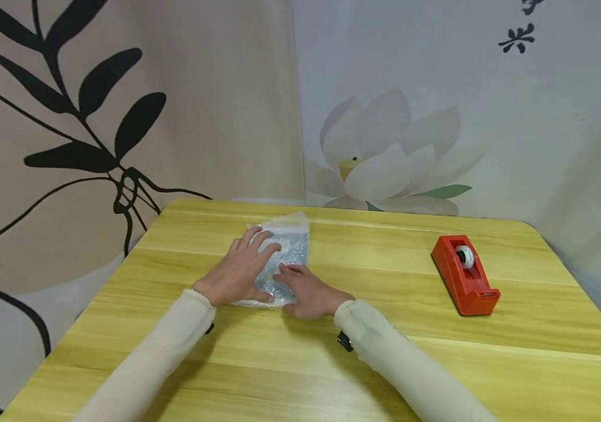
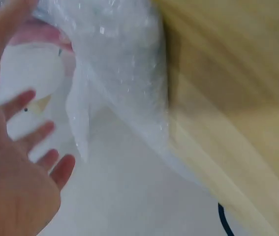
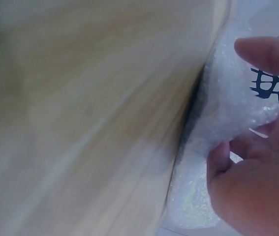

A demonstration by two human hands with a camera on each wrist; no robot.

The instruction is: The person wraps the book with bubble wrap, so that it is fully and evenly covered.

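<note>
A flat piece of clear bubble wrap (image 1: 291, 245) lies on the wooden table, its far edge loose and slightly raised. Over its left part is the left hand (image 1: 242, 266), fingers spread and pointing away. The right hand (image 1: 313, 292) is at its near right edge, fingers loosely bent and reaching over the wrap. In the left wrist view, the bubble wrap (image 2: 124, 64) stands up from the table in a thick layer beside the spread fingers. In the right wrist view, the bubble wrap (image 3: 228, 98) lies between the thumb and the lower fingers. Whether anything is inside it, I cannot tell.
A red tape dispenser (image 1: 464, 281) with a roll of clear tape stands on the right side of the table (image 1: 258, 375). Behind the table hang printed cloths, one with dark leaves (image 1: 97, 82) and one with a pale lotus (image 1: 390, 152).
</note>
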